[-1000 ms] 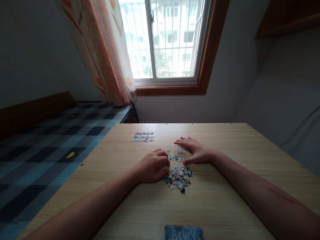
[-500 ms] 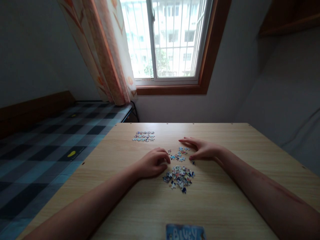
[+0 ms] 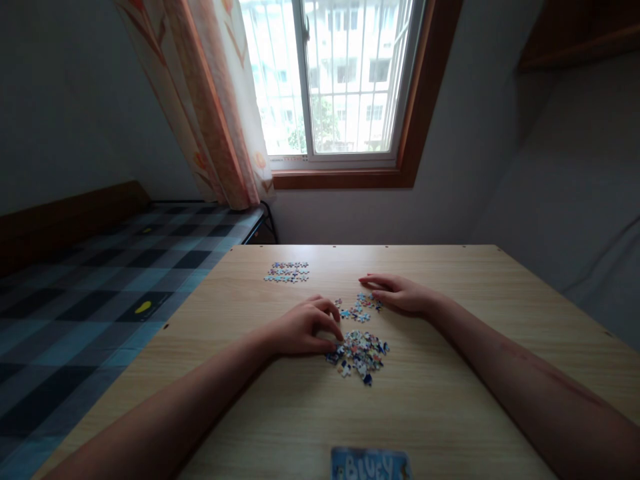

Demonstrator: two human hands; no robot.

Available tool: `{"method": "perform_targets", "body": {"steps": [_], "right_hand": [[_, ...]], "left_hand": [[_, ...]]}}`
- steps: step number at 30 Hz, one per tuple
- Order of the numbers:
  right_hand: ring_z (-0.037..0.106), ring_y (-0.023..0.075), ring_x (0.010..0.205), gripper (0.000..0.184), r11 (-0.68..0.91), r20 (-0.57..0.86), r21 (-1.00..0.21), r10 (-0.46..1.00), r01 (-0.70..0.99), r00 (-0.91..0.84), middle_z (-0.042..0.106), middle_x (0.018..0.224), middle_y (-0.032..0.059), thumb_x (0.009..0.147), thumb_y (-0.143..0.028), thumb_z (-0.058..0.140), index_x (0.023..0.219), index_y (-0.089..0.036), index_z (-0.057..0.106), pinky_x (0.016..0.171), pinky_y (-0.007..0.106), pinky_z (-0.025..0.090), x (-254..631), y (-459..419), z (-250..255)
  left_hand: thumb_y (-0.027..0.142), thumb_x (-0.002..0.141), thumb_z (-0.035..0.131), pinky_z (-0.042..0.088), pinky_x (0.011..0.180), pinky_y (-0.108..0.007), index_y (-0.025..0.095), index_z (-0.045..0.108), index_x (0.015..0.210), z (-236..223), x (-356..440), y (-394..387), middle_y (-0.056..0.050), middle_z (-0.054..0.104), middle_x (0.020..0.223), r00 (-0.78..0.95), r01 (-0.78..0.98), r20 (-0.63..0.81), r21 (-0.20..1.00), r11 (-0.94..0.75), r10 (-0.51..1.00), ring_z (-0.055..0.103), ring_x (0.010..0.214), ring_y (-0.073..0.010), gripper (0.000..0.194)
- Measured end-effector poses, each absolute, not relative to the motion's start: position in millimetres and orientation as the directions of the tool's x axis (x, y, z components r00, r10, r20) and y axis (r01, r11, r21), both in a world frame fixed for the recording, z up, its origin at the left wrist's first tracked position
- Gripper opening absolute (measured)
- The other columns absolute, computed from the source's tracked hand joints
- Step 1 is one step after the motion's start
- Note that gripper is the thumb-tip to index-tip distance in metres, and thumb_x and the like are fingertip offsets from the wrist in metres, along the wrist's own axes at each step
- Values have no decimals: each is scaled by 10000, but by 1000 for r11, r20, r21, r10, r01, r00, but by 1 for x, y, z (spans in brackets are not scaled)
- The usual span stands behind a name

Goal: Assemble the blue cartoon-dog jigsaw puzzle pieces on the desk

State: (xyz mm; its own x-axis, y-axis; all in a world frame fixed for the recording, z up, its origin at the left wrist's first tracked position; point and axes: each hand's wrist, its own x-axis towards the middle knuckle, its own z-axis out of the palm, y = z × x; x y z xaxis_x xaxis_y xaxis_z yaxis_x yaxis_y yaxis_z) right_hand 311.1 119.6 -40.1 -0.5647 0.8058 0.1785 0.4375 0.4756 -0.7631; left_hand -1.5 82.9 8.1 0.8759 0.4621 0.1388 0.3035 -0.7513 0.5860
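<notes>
A heap of jigsaw puzzle pieces lies on the wooden table. My left hand rests at the heap's left edge, index finger and thumb apart and touching the outer pieces; no piece shows held between them. Just beyond the heap is a smaller, looser group of pieces. Beside that group, on its right, my right hand lies low over the table with fingers stretched out. Its thumb reaches the group's right edge and may cover a piece there.
Further back on the left, more pieces are laid in rows. A blue box or tin lettered "BLUEY" sits at the near edge. Left of the table is a bed with a checked cover; a window stands behind.
My left index finger and thumb have come down toward the heap's left edge. My right thumb has moved up and in toward the small group, and a dark piece beside it has shifted with it.
</notes>
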Motion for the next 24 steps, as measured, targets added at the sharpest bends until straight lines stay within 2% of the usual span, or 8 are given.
{"method": "perform_targets", "body": {"steps": [5, 10, 16, 18, 21, 24], "right_hand": [[429, 277, 1416, 488, 475, 194, -765, 814, 435, -548, 583, 1422, 113, 920, -475, 618, 1336, -221, 620, 1192, 515, 318, 309, 119, -39], [497, 284, 1360, 443, 507, 234, -746, 807, 431, -543, 633, 1356, 117, 910, -453, 629, 1280, -209, 658, 1155, 517, 376, 307, 118, -35], [538, 305, 1317, 448, 486, 231, -771, 816, 413, -530, 647, 1334, 127, 912, -473, 621, 1261, -195, 671, 1127, 527, 403, 306, 115, -30], [541, 307, 1314, 447, 484, 228, -771, 816, 413, -531, 649, 1331, 129, 914, -474, 618, 1255, -191, 674, 1126, 527, 404, 306, 115, -29], [544, 306, 1310, 436, 485, 230, -769, 817, 415, -529, 652, 1328, 121, 912, -471, 618, 1251, -204, 678, 1125, 530, 400, 306, 115, -30], [545, 309, 1305, 438, 487, 235, -767, 819, 417, -523, 652, 1327, 122, 906, -474, 625, 1249, -206, 682, 1125, 533, 396, 306, 116, -32]], "left_hand": [[346, 810, 773, 447, 990, -395, 337, 789, 967, 7, -2, 83, -39, 647, 1104, 880, 305, 142, 565, -767, 454, 574, 1070, -219, 157], [317, 794, 788, 434, 1007, -384, 282, 775, 896, 5, -2, 85, -35, 651, 1102, 877, 307, 138, 576, -758, 461, 579, 1079, -213, 109], [309, 802, 771, 434, 975, -360, 207, 721, 805, 5, -2, 88, -40, 697, 1017, 882, 245, 140, 680, -691, 451, 598, 1009, -189, 113], [333, 791, 777, 460, 902, -333, 190, 714, 801, 4, -4, 90, -37, 700, 937, 860, 265, 96, 754, -601, 500, 604, 934, -176, 157], [397, 773, 774, 471, 709, -274, 163, 704, 841, 0, -8, 92, -20, 674, 809, 785, 311, -38, 887, -340, 618, 582, 746, -137, 254], [411, 788, 740, 461, 660, -259, 153, 694, 883, -5, -10, 95, -22, 690, 804, 719, 270, -93, 951, -153, 689, 581, 699, -126, 280]]}}
